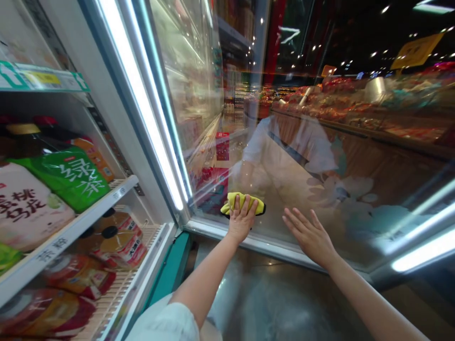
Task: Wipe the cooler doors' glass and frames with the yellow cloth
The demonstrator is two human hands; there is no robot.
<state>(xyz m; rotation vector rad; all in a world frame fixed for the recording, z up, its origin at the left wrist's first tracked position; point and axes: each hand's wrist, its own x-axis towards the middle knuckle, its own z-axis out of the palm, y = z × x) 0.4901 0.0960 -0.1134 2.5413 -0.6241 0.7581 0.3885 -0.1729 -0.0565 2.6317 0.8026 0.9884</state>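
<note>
My left hand presses a folded yellow cloth with a dark edge against the lower part of a glass door. Its fingers are bent over the cloth. To the right, my right hand is held up at the same glass with the fingers stretched out and nothing in them. Whether its palm touches the pane, I cannot tell. Along the bottom of the pane, just below both hands, runs the pale metal door frame. Reflections of a person and of shop lights lie over the glass.
On the left stands an opened cooler with shelves holding a green pouch, a pale pouch and several bottles and jars. A bright light strip runs up the cooler's edge. Below the door lies a shiny floor.
</note>
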